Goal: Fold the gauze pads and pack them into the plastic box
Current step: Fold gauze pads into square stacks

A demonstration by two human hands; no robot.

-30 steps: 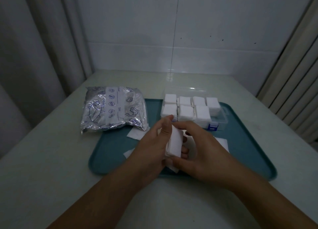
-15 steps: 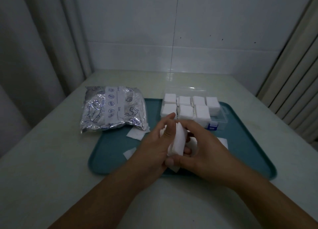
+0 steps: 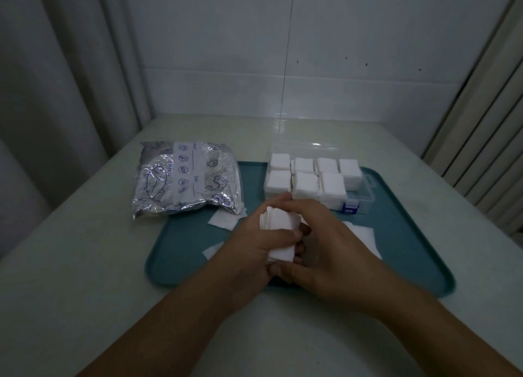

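I am gripping a folded gauze pad (image 3: pixel 278 236) between both hands, my left hand (image 3: pixel 249 252) wrapping its thumb across the front and my right hand (image 3: pixel 325 246) curling its fingers around the far and near edges. The plastic box (image 3: pixel 365 191), already holding white stacks, is sitting just beyond my fingers on the teal tray (image 3: pixel 184 252), and a silver bag (image 3: pixel 184 181) is lying beyond my left hand.

The hands (image 3: pixel 283 243) cover most of the gauze (image 3: pixel 278 221) they hold, so its folds cannot be told. Loose pads (image 3: pixel 365 235) lie partly hidden beneath them. The bag (image 3: pixel 186 178) print is too small to read.
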